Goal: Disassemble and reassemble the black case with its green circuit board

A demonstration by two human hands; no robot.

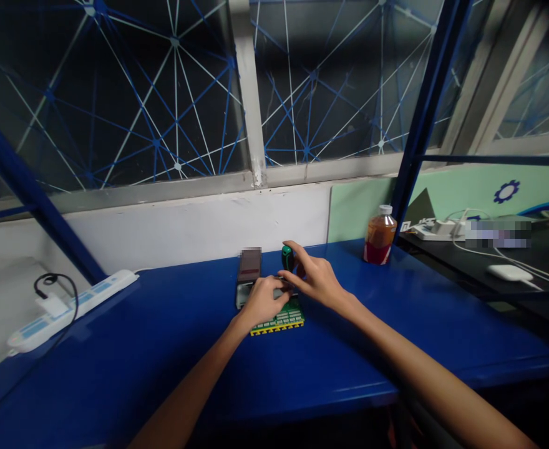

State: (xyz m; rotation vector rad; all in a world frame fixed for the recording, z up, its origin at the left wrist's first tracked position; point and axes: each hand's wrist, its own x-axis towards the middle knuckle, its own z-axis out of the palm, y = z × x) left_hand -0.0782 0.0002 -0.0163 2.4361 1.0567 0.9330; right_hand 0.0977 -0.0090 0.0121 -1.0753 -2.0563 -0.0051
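A green circuit board [281, 317] with a yellow front edge lies on the blue table [162, 374]. My left hand [266, 301] rests over its back left part, fingers bent; whether they pinch anything is hidden. Just above and right, my right hand [314, 274] has its fingers around a green-handled screwdriver [287, 257], held upright over the back of the board. The tool's tip is hidden behind my hands. Behind my left hand are a grey tray [242, 295] and a dark flat device [250, 264].
A white power strip [87, 301] with a plugged-in black cable lies at the left. A bottle of reddish drink [380, 236] stands at the back right, near a blue metal post [412, 137]. Beyond it, a black desk [452, 265] holds cables and a white adapter [510, 273].
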